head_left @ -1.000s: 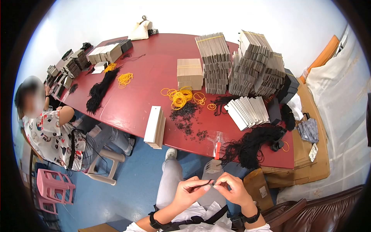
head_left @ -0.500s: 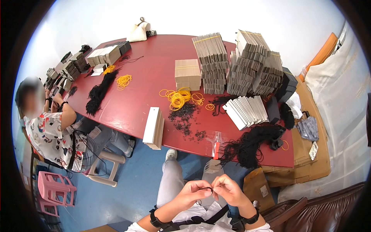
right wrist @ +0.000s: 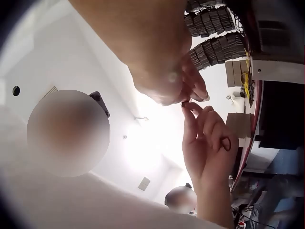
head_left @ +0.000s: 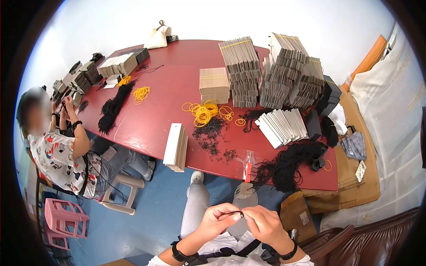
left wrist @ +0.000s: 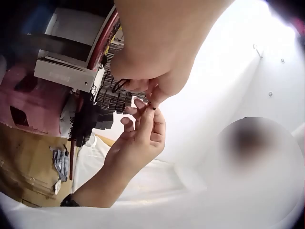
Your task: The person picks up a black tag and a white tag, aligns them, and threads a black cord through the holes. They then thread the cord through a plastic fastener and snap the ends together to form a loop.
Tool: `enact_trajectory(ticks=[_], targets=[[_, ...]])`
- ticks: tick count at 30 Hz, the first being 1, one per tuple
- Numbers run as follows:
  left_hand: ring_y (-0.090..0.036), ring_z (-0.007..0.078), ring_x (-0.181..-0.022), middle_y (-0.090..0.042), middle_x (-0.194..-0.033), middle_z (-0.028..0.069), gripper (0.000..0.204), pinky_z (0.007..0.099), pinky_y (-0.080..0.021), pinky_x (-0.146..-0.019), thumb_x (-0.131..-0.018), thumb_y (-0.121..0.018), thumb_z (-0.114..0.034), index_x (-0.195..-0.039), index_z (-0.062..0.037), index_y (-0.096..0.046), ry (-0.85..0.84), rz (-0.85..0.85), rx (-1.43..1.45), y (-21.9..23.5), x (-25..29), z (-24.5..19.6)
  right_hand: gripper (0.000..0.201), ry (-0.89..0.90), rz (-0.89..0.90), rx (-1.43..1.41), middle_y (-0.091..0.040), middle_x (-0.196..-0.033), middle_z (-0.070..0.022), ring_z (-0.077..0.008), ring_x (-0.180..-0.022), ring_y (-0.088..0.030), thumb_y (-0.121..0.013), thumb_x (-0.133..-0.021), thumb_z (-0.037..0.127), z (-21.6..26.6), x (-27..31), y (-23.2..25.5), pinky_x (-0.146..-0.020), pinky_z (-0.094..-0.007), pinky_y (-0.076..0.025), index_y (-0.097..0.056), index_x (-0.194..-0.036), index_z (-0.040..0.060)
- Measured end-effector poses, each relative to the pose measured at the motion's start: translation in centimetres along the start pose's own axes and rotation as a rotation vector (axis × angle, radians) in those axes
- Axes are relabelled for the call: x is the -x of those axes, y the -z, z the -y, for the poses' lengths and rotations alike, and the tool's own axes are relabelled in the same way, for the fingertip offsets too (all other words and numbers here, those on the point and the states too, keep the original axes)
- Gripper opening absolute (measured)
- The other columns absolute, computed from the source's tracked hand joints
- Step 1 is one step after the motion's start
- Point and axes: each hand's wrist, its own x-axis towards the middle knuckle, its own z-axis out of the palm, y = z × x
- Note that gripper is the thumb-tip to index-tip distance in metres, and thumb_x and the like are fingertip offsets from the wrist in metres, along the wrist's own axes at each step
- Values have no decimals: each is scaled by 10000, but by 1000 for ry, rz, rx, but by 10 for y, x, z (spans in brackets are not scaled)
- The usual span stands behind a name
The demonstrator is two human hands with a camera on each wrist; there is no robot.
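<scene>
In the head view my left hand [head_left: 217,221] and right hand [head_left: 265,225] meet over my lap, fingertips together. A thin black cord [head_left: 234,213] runs through the fingers of my left hand. Part of it forms a small loop [right wrist: 226,143] that sticks out from those fingers in the right wrist view. A dark bit of the cord [left wrist: 153,109] shows where the thumbs and forefingers of both hands pinch together. Most of the piece is hidden inside the fingers.
On the red table [head_left: 164,88] lie a bundle of black cords [head_left: 286,170], small black pieces [head_left: 211,137], yellow rubber bands [head_left: 204,116], fanned white cards [head_left: 284,128] and tall stacks of grey card [head_left: 242,73]. Another person [head_left: 62,146] sits at the left, near a pink stool [head_left: 66,217].
My right hand has turned over, its back now facing up, with its fingertips still at the cord against the left hand. The other person's hands have risen above the table edge.
</scene>
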Motion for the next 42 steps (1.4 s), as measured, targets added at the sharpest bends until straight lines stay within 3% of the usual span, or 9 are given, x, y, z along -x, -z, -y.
enact_trajectory(ticks=[1,6,13,15,20,28,32,34,42], targets=[[-381,-29,-596,-572,-774,-67,123,151,-289,-502,-914,-639,-81,-1018,-15,-638,-96,-21,-71,-4,0,-3,243,-1,0,-1,-653,-879,-140,-267,-693,-644,-655,-764,-51,2,-1,0,-570,-337,-518,-568,-991,-46],[-365,-31,-602,-581,-781,-65,94,145,-277,-511,-905,-643,-54,-986,-7,-651,-218,-100,-234,-15,0,-14,181,-213,-84,-228,-661,-799,-126,-241,-638,-648,-644,-825,-25,4,3,-9,-557,-305,-509,-616,-1003,-25],[-415,-16,-625,-590,-804,-29,78,161,-317,-510,-874,-670,-25,-948,-5,-658,-335,-363,-457,-30,1,-11,114,-154,-172,-41,-658,-760,-125,-195,-606,-663,-628,-819,-69,4,-4,-17,-510,-273,-490,-604,-924,-34],[-433,0,-615,-592,-804,-10,82,175,-336,-505,-867,-674,-23,-947,-10,-659,-396,-378,-554,-32,-2,-13,134,-179,-151,40,-635,-756,-117,-271,-615,-636,-638,-820,-18,8,-7,-17,-519,-345,-496,-579,-938,6],[-369,53,-512,-543,-689,-3,103,213,-276,-455,-824,-692,-15,-919,-42,-664,-571,-410,-842,-33,-6,-20,137,-197,-70,24,-604,-761,-115,-285,-622,-616,-614,-833,-3,3,-7,-13,-517,-358,-484,-544,-950,16],[-445,124,-487,-498,-666,30,112,251,-362,-440,-805,-707,-25,-896,-69,-659,-816,-305,-1233,-20,-8,-23,118,-223,77,-82,-581,-778,-102,-286,-671,-608,-594,-850,17,-4,-7,-4,-553,-370,-480,-529,-948,25],[-397,70,-482,-459,-642,-18,68,227,-324,-424,-860,-674,-53,-916,-57,-637,-515,-209,-945,-18,-6,-27,123,-134,75,-3,-580,-773,-94,-278,-657,-596,-600,-831,23,-6,-11,-3,-547,-370,-475,-536,-936,27],[-308,23,-627,-396,-728,-80,65,175,-286,-568,-902,-636,-55,-956,-30,-611,13,-133,-304,-13,-4,-26,138,-88,55,16,-582,-776,-90,-268,-652,-595,-607,-808,17,-7,-10,-3,-537,-364,-472,-545,-931,26],[-300,-3,-647,-367,-724,-108,97,156,-273,-580,-925,-618,-86,-988,-15,-602,85,-118,-145,-10,-6,-23,229,-6,43,159,-642,-787,-105,-252,-640,-628,-657,-711,-53,-6,-8,-4,-521,-329,-487,-631,-937,-28]])
